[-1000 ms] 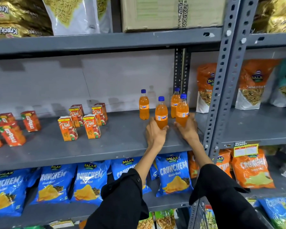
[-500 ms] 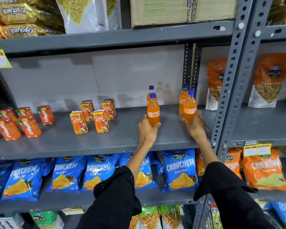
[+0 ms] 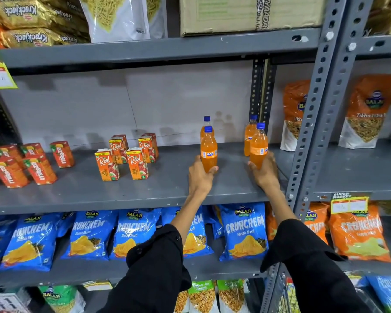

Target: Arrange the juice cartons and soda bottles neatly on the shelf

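Grey metal shelf (image 3: 81, 190) against a pale wall (snack bags above, below). Left hand (image 3: 200, 177) grasping front Fanta bottle (image 3: 209, 152); right hand (image 3: 265, 171) grasping another bottle (image 3: 258, 146). Juice cartons (image 3: 127, 155) upright, left of both.

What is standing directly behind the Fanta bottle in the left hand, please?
Another orange bottle stands behind the Fanta bottle held by the left hand; only its blue cap and shoulder show, and the rest is covered.

Four soda bottles (image 3: 209, 152) — four Real juice cartons (image 3: 106, 164) — two hands (image 3: 199, 177).
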`<action>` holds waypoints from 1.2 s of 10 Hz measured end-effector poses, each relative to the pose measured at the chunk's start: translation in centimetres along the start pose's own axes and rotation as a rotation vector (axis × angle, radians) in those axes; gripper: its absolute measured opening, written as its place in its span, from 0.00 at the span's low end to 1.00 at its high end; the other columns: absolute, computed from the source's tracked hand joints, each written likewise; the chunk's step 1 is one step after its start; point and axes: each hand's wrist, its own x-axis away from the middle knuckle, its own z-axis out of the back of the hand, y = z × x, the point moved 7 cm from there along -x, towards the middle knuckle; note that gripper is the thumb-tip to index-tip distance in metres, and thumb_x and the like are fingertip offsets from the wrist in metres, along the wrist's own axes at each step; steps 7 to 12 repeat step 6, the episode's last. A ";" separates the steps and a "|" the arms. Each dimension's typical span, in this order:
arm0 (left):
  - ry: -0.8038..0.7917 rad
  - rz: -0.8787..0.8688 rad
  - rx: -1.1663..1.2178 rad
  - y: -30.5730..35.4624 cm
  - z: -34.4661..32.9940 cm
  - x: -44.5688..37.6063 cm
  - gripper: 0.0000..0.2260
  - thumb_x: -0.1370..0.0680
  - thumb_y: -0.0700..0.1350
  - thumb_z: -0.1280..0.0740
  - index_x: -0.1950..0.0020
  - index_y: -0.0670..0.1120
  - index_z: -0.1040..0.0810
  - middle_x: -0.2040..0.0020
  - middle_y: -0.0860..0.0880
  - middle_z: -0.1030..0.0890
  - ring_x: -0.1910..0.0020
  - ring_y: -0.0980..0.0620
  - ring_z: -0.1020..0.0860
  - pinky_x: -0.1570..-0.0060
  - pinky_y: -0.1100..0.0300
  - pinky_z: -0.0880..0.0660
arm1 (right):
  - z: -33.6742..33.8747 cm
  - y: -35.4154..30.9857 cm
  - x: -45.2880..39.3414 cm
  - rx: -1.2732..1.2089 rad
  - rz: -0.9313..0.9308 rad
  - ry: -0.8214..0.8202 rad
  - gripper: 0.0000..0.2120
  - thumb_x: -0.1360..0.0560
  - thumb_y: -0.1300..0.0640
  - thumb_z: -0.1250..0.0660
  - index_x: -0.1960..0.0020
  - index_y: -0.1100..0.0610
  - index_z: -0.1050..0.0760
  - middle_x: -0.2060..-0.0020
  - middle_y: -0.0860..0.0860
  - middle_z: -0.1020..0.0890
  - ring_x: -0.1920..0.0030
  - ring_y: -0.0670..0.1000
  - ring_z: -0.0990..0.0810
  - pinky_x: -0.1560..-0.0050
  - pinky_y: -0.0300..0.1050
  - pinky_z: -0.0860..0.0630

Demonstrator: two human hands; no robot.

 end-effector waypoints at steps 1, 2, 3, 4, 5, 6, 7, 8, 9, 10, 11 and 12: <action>-0.006 0.007 0.003 -0.1 0.0 0.1 0.26 0.26 0.49 0.24 0.31 0.44 0.29 0.34 0.42 0.20 0.37 0.41 0.20 0.37 0.44 0.22 | 0.1 0.1 0.0 0.002 -0.014 0.010 0.28 0.26 0.52 0.28 0.33 0.58 0.37 0.34 0.60 0.26 0.34 0.64 0.25 0.35 0.64 0.27; -0.006 0.003 0.001 -0.3 -0.1 -0.2 0.26 0.26 0.50 0.25 0.31 0.45 0.29 0.34 0.42 0.20 0.37 0.41 0.20 0.38 0.43 0.21 | 0.2 0.1 -0.2 0.005 -0.037 0.021 0.30 0.27 0.51 0.27 0.33 0.58 0.39 0.33 0.60 0.28 0.33 0.64 0.27 0.34 0.65 0.28; -0.005 -0.002 0.001 -0.3 -0.2 -0.1 0.26 0.26 0.49 0.24 0.31 0.44 0.29 0.34 0.42 0.20 0.37 0.40 0.20 0.37 0.42 0.21 | 0.2 0.1 0.1 0.002 -0.047 0.024 0.30 0.27 0.51 0.26 0.34 0.58 0.39 0.33 0.60 0.29 0.32 0.65 0.27 0.34 0.66 0.29; -0.010 0.012 -0.002 -0.5 -0.2 0.0 0.27 0.26 0.50 0.24 0.31 0.45 0.29 0.34 0.42 0.20 0.37 0.41 0.20 0.37 0.42 0.21 | 0.3 -0.1 0.2 0.002 -0.055 0.022 0.32 0.28 0.52 0.25 0.33 0.58 0.40 0.32 0.60 0.30 0.32 0.65 0.28 0.33 0.66 0.29; -0.013 0.019 0.004 -0.3 0.0 0.0 0.27 0.26 0.51 0.24 0.31 0.45 0.28 0.34 0.42 0.20 0.37 0.41 0.20 0.37 0.42 0.21 | 0.5 -0.6 0.5 -0.028 -0.063 0.003 0.34 0.28 0.52 0.26 0.31 0.59 0.40 0.31 0.61 0.31 0.31 0.65 0.29 0.32 0.65 0.30; -0.033 0.001 0.032 0.0 0.0 0.3 0.29 0.27 0.51 0.23 0.31 0.44 0.29 0.35 0.42 0.19 0.38 0.41 0.19 0.38 0.45 0.21 | 1.0 -0.7 2.5 0.082 -0.007 0.114 0.39 0.27 0.46 0.28 0.26 0.61 0.44 0.30 0.64 0.31 0.31 0.65 0.29 0.33 0.64 0.29; -0.033 0.001 0.032 0.0 0.0 0.3 0.29 0.27 0.51 0.23 0.31 0.44 0.29 0.35 0.42 0.19 0.38 0.41 0.19 0.38 0.45 0.21 | 1.0 -0.7 2.5 0.082 -0.007 0.114 0.39 0.27 0.46 0.28 0.26 0.61 0.44 0.30 0.64 0.31 0.31 0.65 0.29 0.33 0.64 0.29; -0.033 0.001 0.032 0.0 0.0 0.3 0.29 0.27 0.51 0.23 0.31 0.44 0.29 0.35 0.42 0.19 0.38 0.41 0.19 0.38 0.45 0.21 | 1.0 -0.7 2.5 0.082 -0.007 0.114 0.39 0.27 0.46 0.28 0.26 0.61 0.44 0.30 0.64 0.31 0.31 0.65 0.29 0.33 0.64 0.29; -0.033 0.001 0.032 0.0 0.0 0.3 0.29 0.27 0.51 0.23 0.31 0.44 0.29 0.35 0.42 0.19 0.38 0.41 0.19 0.38 0.45 0.21 | 1.0 -0.7 2.5 0.082 -0.007 0.114 0.39 0.27 0.46 0.28 0.26 0.61 0.44 0.30 0.64 0.31 0.31 0.65 0.29 0.33 0.64 0.29; -0.033 0.001 0.032 0.0 0.0 0.3 0.29 0.27 0.51 0.23 0.31 0.44 0.29 0.35 0.42 0.19 0.38 0.41 0.19 0.38 0.45 0.21 | 1.0 -0.7 2.5 0.082 -0.007 0.114 0.39 0.27 0.46 0.28 0.26 0.61 0.44 0.30 0.64 0.31 0.31 0.65 0.29 0.33 0.64 0.29; -0.033 0.001 0.032 0.0 0.0 0.3 0.29 0.27 0.51 0.23 0.31 0.44 0.29 0.35 0.42 0.19 0.38 0.41 0.19 0.38 0.45 0.21 | 1.0 -0.7 2.5 0.082 -0.007 0.114 0.39 0.27 0.46 0.28 0.26 0.61 0.44 0.30 0.64 0.31 0.31 0.65 0.29 0.33 0.64 0.29; -0.033 0.001 0.032 0.0 0.0 0.3 0.29 0.27 0.51 0.23 0.31 0.44 0.29 0.35 0.42 0.19 0.38 0.41 0.19 0.38 0.45 0.21 | 1.0 -0.7 2.5 0.082 -0.007 0.114 0.39 0.27 0.46 0.28 0.26 0.61 0.44 0.30 0.64 0.31 0.31 0.65 0.29 0.33 0.64 0.29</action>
